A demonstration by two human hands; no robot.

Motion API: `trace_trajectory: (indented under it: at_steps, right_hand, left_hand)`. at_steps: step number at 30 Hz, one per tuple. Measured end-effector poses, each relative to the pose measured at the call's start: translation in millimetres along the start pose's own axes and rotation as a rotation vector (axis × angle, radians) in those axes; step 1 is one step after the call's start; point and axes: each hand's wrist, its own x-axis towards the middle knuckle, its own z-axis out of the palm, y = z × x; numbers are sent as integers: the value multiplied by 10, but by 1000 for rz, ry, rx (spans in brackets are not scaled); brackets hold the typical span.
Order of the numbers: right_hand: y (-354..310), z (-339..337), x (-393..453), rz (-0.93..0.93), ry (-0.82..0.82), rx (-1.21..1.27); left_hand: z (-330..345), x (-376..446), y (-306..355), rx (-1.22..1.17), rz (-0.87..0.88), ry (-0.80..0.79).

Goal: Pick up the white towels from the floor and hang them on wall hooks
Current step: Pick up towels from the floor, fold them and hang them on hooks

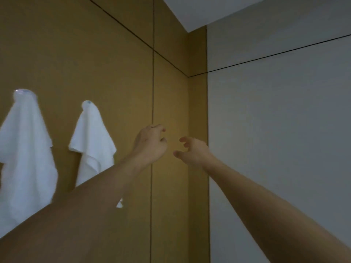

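Both hands raised toward the wall corner, empty. Left hand (150,143) loosely curled, fingers relaxed, gripping nothing; right hand (191,150) likewise slack, thumb out, fingers half bent, holding nothing. Palms turned toward each other, a small gap between them.

Two towels (93,145) hung well off to the left of the left fingers, none between the hands, none right of them. Nearer towel draped from a hook (87,103) up and left of the left fingertips; farther towel (24,158) beyond it, on a second hook (23,92), higher and further left again. Long axis of each towel vertical, peak at the hook, folds falling straight down alongside the left forearm.

Left hand plainly the nearer to both; right hand well apart from them, with the left arm between. Nothing but bare panel (171,111) ahead of the fingers; no free hook seen there.

Floor out of view, so any towel left below could not be told. Judged: hanging done for these two; any next reach likely downward, away from the wall.
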Motion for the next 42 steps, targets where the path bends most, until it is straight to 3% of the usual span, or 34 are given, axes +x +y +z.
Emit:
trace_trajectory:
  at_steps: [9, 16, 34, 42]
  right_hand:
    - [1907, -2039, -1897, 302, 99, -382]
    - [2964, -3626, -3641, 619, 148, -572]
    - [4507, -6700, -8169, 1438, 452, -776]
    - [4853, -7287, -9983, 1833, 596, -713]
  left_hand:
    - [1204, -760, 2784, -370, 206, -229]
    - [1775, -1695, 5173, -617, 381, -439]
    - [2255, -4665, 10789, -1076, 1048, -897]
    - [2390, -6168, 12543, -1142, 1265, -1145]
